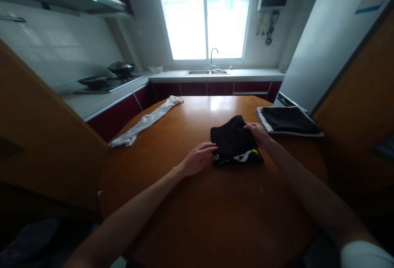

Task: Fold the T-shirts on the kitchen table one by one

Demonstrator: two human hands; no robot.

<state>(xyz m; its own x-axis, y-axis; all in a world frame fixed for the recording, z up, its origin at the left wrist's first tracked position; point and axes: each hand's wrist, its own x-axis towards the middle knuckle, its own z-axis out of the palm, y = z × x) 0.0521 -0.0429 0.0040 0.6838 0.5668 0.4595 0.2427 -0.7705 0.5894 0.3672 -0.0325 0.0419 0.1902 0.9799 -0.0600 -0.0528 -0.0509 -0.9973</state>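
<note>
A folded black garment (232, 138) with white lettering and a white-and-yellow print along its near edge lies on the round wooden table (172, 145). Its exact kind cannot be made out. My left hand (200, 158) rests against its left side, fingers stretched out and touching the cloth. At the right side, my right hand (258, 134) has its fingers and thumb closed on the garment's edge. The far corner of the cloth is slightly uneven.
A crumpled white garment (149, 121) stretches along the table's left edge. Folded black and white clothes (289, 120) are stacked at the right, near the fridge (332, 34). Beyond the table are a sink (198, 72), a stove with pans (121, 69) and a window.
</note>
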